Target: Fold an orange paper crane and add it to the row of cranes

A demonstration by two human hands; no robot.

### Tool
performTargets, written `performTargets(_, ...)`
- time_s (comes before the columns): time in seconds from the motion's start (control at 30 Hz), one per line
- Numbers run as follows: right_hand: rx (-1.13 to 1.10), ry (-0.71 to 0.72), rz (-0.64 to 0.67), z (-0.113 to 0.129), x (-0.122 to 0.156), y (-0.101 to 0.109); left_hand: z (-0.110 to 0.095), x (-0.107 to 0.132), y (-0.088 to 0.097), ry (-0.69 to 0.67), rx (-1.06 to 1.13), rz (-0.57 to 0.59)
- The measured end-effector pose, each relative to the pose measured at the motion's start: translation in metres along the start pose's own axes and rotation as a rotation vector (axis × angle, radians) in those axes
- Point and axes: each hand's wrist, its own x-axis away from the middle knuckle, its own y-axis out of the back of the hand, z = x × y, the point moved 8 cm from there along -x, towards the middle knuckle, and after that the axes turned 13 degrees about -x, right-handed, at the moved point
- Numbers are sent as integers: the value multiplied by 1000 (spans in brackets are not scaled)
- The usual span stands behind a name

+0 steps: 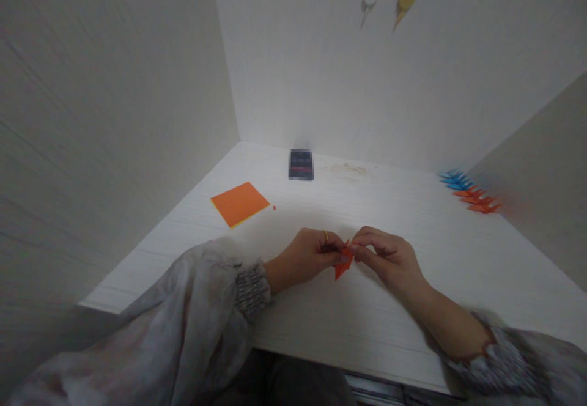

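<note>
Between my two hands, a little above the white table, is a small folded piece of orange paper (343,268). My left hand (312,253), with a ring on one finger, pinches it from the left side. The thumb and forefinger of my right hand (389,257) close on its upper right tip. One point of the paper hangs down below the fingers, and the rest is partly hidden by them. A stack of square orange paper (240,204) with a yellow edge lies on the table to the left of my hands.
Blue folded paper pieces (455,180) and orange folded paper pieces (477,199) stand in a row at the table's right edge. A dark pixelated object (301,164) is by the back wall. A small red bit (274,208) lies beside the paper stack. Walls enclose the table (183,228).
</note>
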Motion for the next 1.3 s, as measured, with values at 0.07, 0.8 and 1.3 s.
performTargets(0.07,-12,-3,23,-1,0,-1,2,0,1,7,-34,-17)
performTargets(0.8,26,-26,9,-9,2,0,11,-1,6,63,213,-106)
performTargets(1.3,-164,17,8,-10,3,0,-7,1,5,-41,488,-59)
